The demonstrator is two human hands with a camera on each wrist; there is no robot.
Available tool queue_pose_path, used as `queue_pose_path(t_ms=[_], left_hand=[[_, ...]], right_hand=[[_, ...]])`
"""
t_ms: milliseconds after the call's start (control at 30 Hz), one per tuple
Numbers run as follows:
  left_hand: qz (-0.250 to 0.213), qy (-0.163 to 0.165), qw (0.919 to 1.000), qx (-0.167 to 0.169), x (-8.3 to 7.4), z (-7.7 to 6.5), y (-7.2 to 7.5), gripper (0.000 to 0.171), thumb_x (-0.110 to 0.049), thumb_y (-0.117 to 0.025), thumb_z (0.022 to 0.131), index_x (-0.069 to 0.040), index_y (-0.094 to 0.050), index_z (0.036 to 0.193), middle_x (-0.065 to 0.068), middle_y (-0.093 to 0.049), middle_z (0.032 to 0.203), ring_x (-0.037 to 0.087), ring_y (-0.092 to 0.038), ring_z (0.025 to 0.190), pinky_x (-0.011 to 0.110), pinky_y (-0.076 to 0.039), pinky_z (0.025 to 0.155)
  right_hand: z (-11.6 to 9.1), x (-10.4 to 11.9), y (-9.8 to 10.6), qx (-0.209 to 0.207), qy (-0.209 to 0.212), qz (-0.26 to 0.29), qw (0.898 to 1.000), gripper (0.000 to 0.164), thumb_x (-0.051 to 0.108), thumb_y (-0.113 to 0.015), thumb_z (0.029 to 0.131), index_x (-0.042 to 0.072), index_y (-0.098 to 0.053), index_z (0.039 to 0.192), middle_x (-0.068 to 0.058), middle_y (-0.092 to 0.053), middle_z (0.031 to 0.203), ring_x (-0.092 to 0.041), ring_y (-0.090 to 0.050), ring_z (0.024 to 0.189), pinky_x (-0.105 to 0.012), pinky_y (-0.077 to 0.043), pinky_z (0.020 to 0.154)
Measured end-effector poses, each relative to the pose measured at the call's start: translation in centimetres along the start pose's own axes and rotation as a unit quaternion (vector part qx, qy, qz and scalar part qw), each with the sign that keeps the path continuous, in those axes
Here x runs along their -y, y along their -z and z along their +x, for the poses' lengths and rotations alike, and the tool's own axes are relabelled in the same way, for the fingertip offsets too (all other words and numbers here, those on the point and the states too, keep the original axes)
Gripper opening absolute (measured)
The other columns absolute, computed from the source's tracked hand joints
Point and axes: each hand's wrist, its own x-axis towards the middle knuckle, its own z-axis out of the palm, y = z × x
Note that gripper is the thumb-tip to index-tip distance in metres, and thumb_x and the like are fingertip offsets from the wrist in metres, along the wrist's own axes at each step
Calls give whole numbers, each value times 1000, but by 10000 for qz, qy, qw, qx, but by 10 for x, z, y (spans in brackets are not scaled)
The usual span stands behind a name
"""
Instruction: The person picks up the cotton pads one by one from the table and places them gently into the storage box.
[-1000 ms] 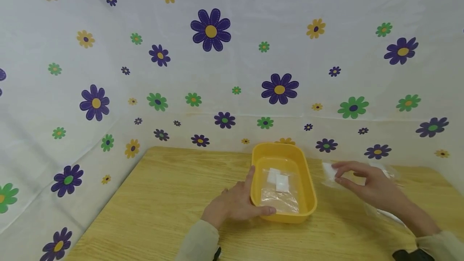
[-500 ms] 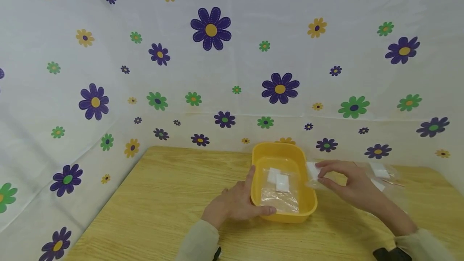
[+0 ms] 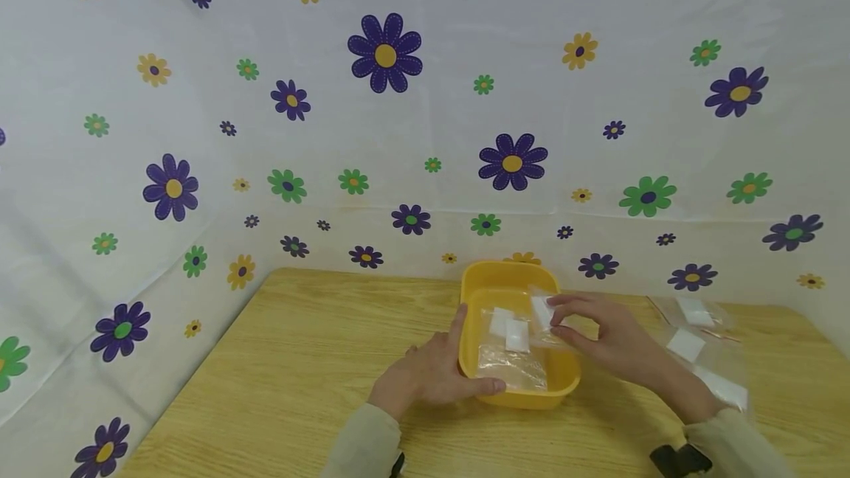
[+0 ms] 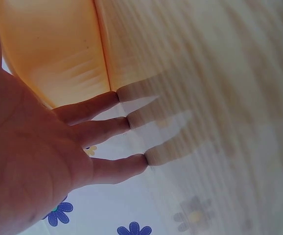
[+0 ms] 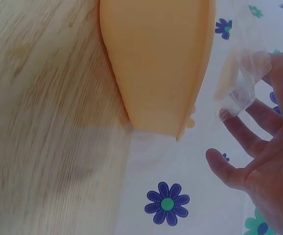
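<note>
My left hand (image 3: 432, 371) lies against the left near corner of a yellow plastic tub (image 3: 569, 382). Its thumb reaches along the near rim and its index finger along the left side. In the left wrist view, the other fingers (image 4: 100, 128) are straight, with tips on the tabletop. My right hand (image 3: 614, 338) pinches a small clear plastic bag (image 3: 542, 312) with a white piece in it, between thumb and fingertips over the tub's right rim. Inside the tub lie clear bags with white pieces (image 3: 517, 336). The right wrist view shows the held bag (image 5: 239, 100) hanging beside the tub's wall.
More clear bags with white pieces (image 3: 687, 345) lie on the wooden table (image 3: 299, 375) to the right, partly behind the right forearm. A white flower-print cloth (image 3: 425, 116) stands as a backdrop along the table's far and left sides.
My right hand has carried the small bag leftward from the table's right side to above the tub. Its forearm now uncovers more bags. The left hand and the tub have stayed in place.
</note>
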Motion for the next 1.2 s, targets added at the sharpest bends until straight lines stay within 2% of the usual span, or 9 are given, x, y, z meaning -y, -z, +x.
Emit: queue_pose_path(t_ms=[100, 200, 300, 500, 700, 1000, 1200], left_hand=[[-20, 36, 10000, 28, 0, 0, 0, 127, -82, -66, 78, -26, 7, 166, 10, -48, 157, 30, -52, 139, 69, -33, 117], [-29, 57, 10000, 49, 0, 0, 1, 128, -81, -66, 78, -26, 7, 166, 11, -48, 157, 30, -53, 139, 66, -35, 117], [-4, 44, 10000, 29, 0, 0, 1, 128, -81, -66, 78, -25, 8, 166, 12, -49, 156, 30, -54, 138, 67, -35, 117], [100, 68, 9999, 25, 0, -1, 1, 126, -82, -64, 78, -26, 8, 166, 12, -48, 157, 32, -52, 140, 72, -30, 117], [65, 67, 9999, 69, -1, 0, 2, 127, -83, -64, 78, -26, 8, 166, 12, -48, 157, 30, -53, 138, 69, -33, 117], [-22, -28, 10000, 61, 2, 1, 2, 128, -82, -65, 77, -27, 9, 165, 11, -51, 154, 28, -55, 136, 66, -36, 116], [113, -11, 9999, 64, 2, 0, 1, 129, -85, -63, 77, -26, 10, 165, 12, -49, 157, 31, -53, 140, 70, -32, 116]], right_hand=[[5, 2, -4, 36, 26, -48, 10000, 33, 2, -83, 82, 31, -70, 92, 0, -76, 116, -26, -71, 108, -29, -57, 96], [11, 3, -8, 121, 13, -77, 9999, 31, 3, -83, 83, 29, -70, 92, -1, -76, 116, -26, -71, 109, -47, -59, 92], [16, 4, -12, 228, -49, -72, 9997, 29, 3, -82, 84, 28, -70, 91, -2, -76, 116, -27, -70, 109, -54, -59, 91], [24, 1, -20, 415, -126, -13, 9991, 24, 6, -80, 86, 26, -70, 92, -5, -76, 117, -31, -69, 111, -56, -57, 94], [32, -2, -27, 548, -151, -108, 9983, 20, 8, -80, 87, 24, -70, 93, -6, -76, 118, -30, -68, 111, -54, -58, 95], [42, -8, -35, 536, 28, -11, 9986, 18, 7, -79, 88, 22, -70, 93, -8, -75, 115, -32, -69, 110, -56, -56, 95], [45, -12, -42, 628, -3, 67, 9980, 16, 9, -79, 88, 21, -69, 92, -8, -75, 114, -31, -69, 109, -54, -57, 95]])
